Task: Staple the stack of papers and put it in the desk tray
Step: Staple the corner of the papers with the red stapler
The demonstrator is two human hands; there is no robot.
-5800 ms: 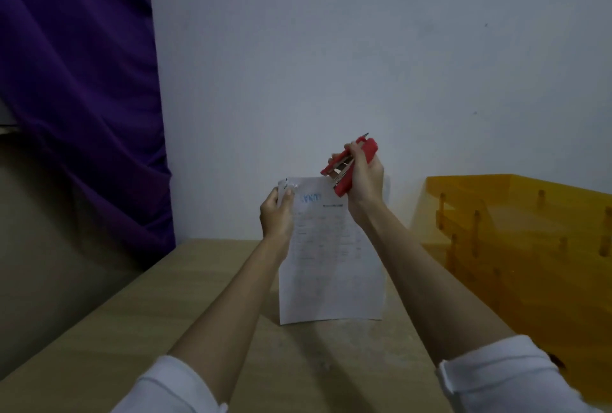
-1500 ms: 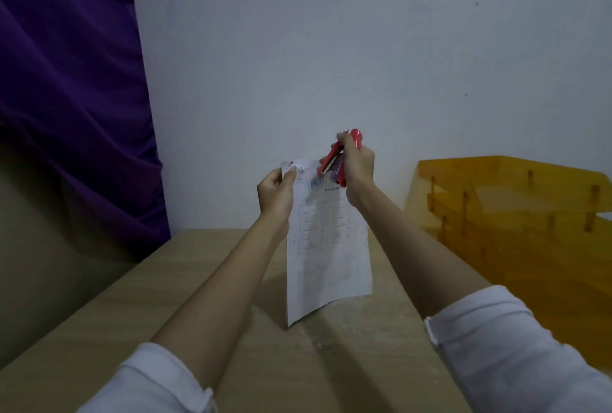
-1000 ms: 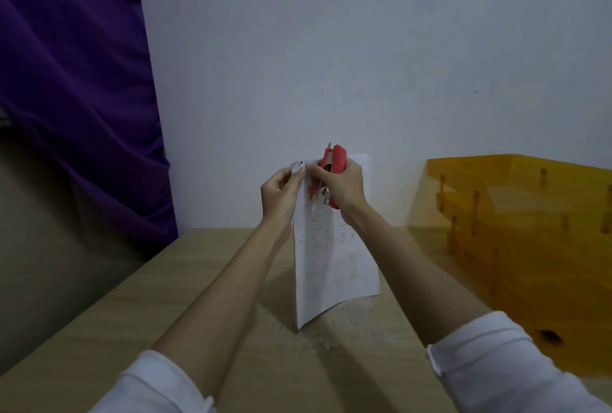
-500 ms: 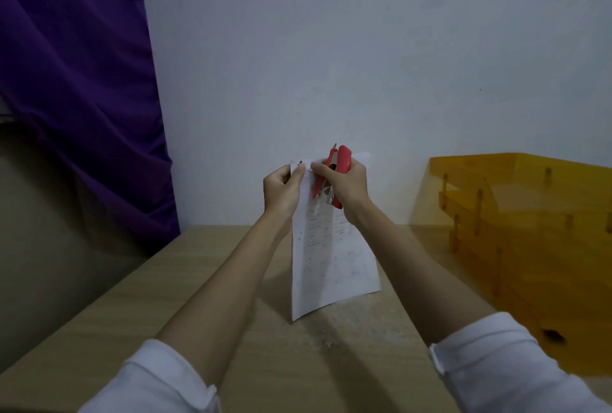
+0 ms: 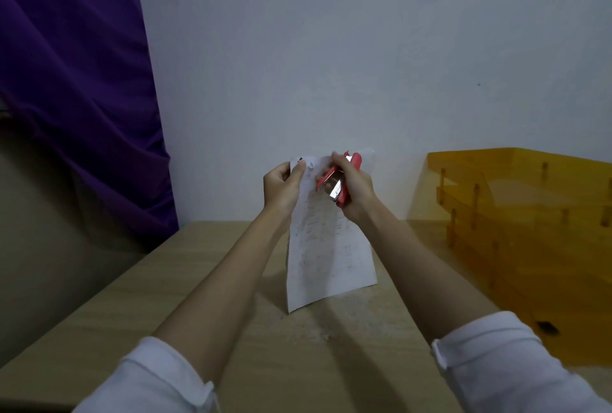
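A white stack of printed papers [image 5: 326, 247] hangs upright above the wooden desk [image 5: 314, 339], its lower edge near the desktop. My left hand [image 5: 281, 189] pinches its top left corner. My right hand [image 5: 356, 192] grips a red stapler [image 5: 336, 185] in front of the sheets near their top edge, with its metal jaw facing down-left towards the left corner. The orange tiered desk tray [image 5: 530, 230] stands at the right.
A white wall rises just behind the desk. A purple curtain [image 5: 76, 81] hangs at the left, past the desk's left edge. A small dark object [image 5: 548, 327] lies by the tray's front.
The stapler has tilted and shifted slightly down-left across the top of the papers. My left hand keeps its hold on the corner; the papers hang as before.
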